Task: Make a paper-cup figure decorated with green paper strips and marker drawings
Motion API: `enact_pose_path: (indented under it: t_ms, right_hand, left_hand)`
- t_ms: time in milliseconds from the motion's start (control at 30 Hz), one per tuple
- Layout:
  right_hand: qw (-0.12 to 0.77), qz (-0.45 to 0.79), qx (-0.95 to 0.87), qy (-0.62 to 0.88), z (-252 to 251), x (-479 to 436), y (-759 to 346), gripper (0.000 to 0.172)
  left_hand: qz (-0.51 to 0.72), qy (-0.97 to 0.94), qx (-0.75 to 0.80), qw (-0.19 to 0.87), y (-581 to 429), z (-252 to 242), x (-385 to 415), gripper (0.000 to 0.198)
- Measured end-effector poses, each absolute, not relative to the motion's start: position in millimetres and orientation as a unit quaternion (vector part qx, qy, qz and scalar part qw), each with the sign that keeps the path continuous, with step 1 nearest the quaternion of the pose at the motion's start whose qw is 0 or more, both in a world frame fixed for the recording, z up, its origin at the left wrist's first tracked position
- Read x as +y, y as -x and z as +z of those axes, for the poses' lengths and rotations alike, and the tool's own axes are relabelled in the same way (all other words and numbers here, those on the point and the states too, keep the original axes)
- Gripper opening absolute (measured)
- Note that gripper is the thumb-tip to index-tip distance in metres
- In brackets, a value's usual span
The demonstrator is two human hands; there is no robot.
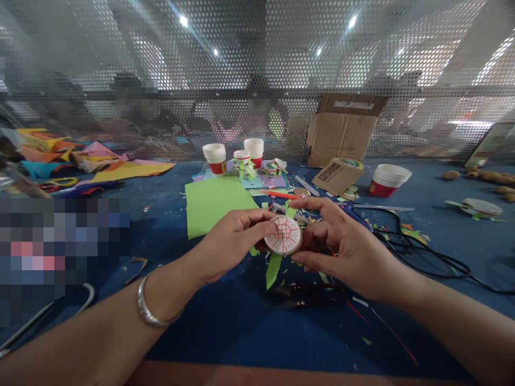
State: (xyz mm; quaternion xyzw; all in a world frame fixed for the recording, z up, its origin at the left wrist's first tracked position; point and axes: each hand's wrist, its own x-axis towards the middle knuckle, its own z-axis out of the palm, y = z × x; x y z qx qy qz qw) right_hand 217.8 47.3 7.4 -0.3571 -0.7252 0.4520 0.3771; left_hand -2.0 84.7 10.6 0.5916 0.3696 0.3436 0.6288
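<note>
A cut-down paper cup base (288,236), a small white disc with red lines and dots drawn on it, is held up between my hands. Green paper strips (274,272) stick out at its top and bottom. My left hand (231,244) is closed on its left side, thumb on the drawn face. Around its right edge curl the fingers of my right hand (346,249), thumb at the lower rim and index finger by the upper strip. Thread snips (309,295) lie on the table below. A green paper sheet (215,203) lies behind my left hand.
Stacked paper cups (389,180) stand right, and more cups (215,159) at the back beside small green-trimmed cup pieces (244,166). A cardboard box (341,131) leans against the mesh screen. A black cable (438,262) runs right; coloured paper (134,169) lies left. Paper scraps litter the middle.
</note>
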Motion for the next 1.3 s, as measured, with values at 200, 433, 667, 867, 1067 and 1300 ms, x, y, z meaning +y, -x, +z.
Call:
enact_pose_path:
  t_ms: [200,433,667,867,1067,1300]
  right_hand:
    - [0.370,0.444,-0.732,0.362,8,47,-216,0.065]
    - [0.360,0.412,-0.742,0.388,10,45,-221,0.067]
    - [0.338,0.216,-0.796,0.453,8,52,-229,0.019]
    - [0.240,0.111,-0.871,0.414,2,58,-224,0.014]
    - [0.259,0.043,-0.881,0.393,-1,64,-219,0.016]
    - [0.190,-0.008,-0.905,0.382,-7,76,-210,0.024]
  left_hand:
    - [0.346,-0.612,0.364,0.612,2,15,82,0.018]
    - [0.389,-0.591,0.388,0.592,-1,23,83,0.014]
    - [0.498,-0.474,0.393,0.610,11,15,105,0.011]
    - [0.511,-0.456,0.374,0.626,9,15,104,0.010]
    - [0.508,-0.460,0.384,0.619,6,18,99,0.012]
    - [0.501,-0.475,0.368,0.623,5,16,98,0.014]
